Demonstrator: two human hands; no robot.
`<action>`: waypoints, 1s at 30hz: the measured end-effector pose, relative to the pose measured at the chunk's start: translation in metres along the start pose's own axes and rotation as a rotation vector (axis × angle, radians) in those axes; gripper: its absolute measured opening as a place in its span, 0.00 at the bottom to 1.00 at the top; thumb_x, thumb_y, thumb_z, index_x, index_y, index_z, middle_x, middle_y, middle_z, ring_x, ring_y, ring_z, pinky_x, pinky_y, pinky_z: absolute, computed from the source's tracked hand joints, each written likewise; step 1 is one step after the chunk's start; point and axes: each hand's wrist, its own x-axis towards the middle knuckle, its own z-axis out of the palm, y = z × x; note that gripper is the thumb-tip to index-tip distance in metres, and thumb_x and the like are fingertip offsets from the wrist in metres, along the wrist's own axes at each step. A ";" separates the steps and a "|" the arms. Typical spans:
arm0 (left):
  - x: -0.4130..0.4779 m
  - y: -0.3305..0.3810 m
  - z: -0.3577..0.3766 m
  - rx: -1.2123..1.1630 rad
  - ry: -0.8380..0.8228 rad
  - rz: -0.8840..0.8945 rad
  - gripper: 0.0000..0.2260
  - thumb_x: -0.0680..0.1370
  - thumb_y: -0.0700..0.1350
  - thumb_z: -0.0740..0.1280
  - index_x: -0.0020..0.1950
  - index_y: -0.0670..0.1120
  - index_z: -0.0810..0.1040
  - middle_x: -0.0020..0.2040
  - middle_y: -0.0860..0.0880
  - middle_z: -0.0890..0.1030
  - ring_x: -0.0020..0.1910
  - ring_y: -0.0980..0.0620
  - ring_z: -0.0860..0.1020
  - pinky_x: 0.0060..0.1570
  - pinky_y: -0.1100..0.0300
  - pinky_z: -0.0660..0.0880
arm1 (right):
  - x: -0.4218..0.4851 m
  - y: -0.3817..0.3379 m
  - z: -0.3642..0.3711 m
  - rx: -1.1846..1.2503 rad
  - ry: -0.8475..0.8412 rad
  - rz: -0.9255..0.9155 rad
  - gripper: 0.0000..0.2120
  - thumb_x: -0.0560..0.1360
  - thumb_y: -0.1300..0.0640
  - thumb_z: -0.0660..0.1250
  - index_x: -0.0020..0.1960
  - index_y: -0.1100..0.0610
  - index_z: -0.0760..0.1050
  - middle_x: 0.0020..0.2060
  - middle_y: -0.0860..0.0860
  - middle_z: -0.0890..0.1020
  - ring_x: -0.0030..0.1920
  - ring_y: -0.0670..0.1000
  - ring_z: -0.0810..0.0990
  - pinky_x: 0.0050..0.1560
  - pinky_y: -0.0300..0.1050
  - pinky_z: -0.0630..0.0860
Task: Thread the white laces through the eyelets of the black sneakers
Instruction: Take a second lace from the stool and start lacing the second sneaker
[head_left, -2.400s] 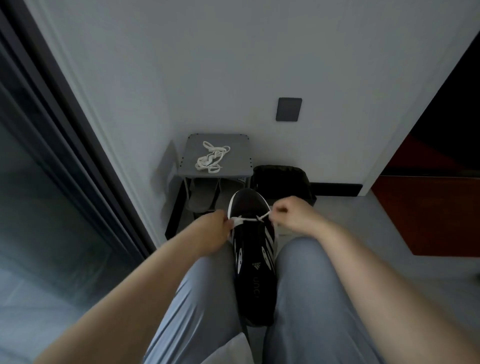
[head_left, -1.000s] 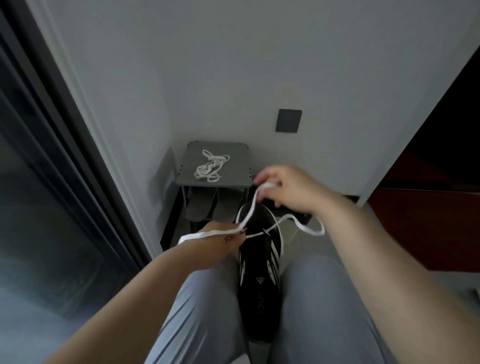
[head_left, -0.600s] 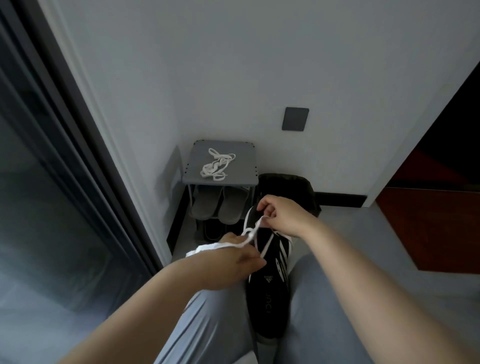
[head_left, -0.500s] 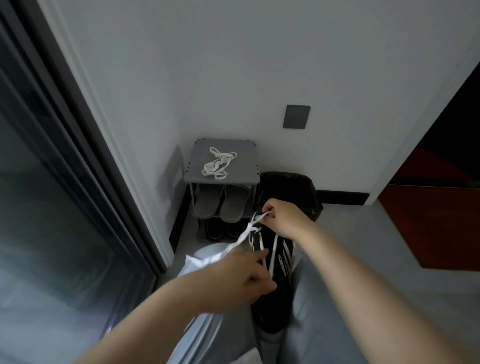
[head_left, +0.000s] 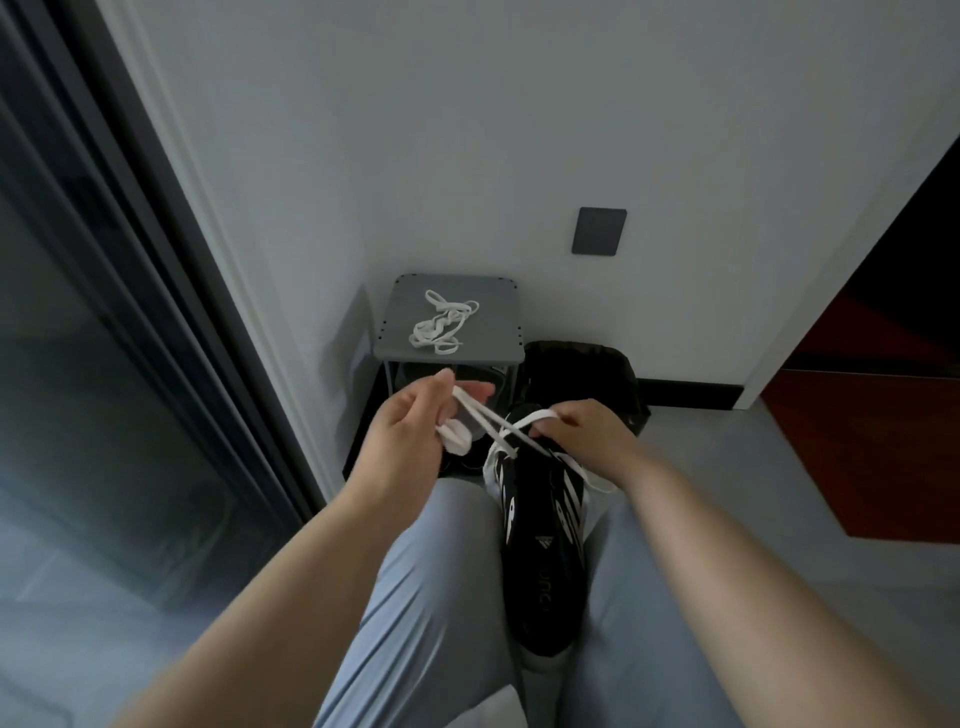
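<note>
A black sneaker (head_left: 543, 545) with white stripes lies wedged between my knees, toe pointing away from me. A white lace (head_left: 501, 428) runs through its front eyelets and crosses above the toe. My left hand (head_left: 415, 434) is raised to the left of the shoe and pinches one lace end, with slack bunched in the palm. My right hand (head_left: 584, 431) sits over the toe and pinches the other lace end. A second white lace (head_left: 441, 322) lies coiled on the grey shoe rack (head_left: 498, 343).
The grey rack stands against the wall with slippers on its lower shelf. A black bag (head_left: 579, 371) sits right of it. A dark glass sliding door (head_left: 93, 364) runs along the left. A red-brown panel (head_left: 872, 447) is at the right.
My left hand has lifted from low beside the shoe up and away, drawing its lace end taut. My right hand has stayed over the toe with its lace end.
</note>
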 end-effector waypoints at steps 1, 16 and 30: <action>-0.003 0.003 0.007 -0.055 -0.023 -0.005 0.24 0.81 0.45 0.55 0.27 0.45 0.79 0.34 0.48 0.78 0.31 0.54 0.71 0.42 0.57 0.67 | 0.000 0.002 0.001 -0.034 -0.007 -0.010 0.14 0.75 0.50 0.63 0.33 0.53 0.75 0.29 0.46 0.76 0.33 0.46 0.74 0.38 0.46 0.70; 0.013 0.025 -0.051 0.891 0.141 -0.009 0.15 0.80 0.48 0.59 0.40 0.40 0.75 0.31 0.45 0.70 0.29 0.50 0.66 0.29 0.60 0.61 | -0.002 -0.006 0.003 0.421 0.149 -0.009 0.11 0.80 0.52 0.58 0.41 0.54 0.72 0.40 0.50 0.83 0.43 0.49 0.82 0.46 0.42 0.76; 0.029 -0.051 0.035 1.313 -0.271 0.084 0.11 0.80 0.49 0.57 0.55 0.44 0.71 0.50 0.44 0.79 0.50 0.44 0.77 0.45 0.55 0.71 | -0.007 -0.003 0.006 0.162 -0.039 -0.100 0.06 0.72 0.57 0.70 0.43 0.50 0.73 0.44 0.52 0.82 0.46 0.50 0.80 0.48 0.46 0.74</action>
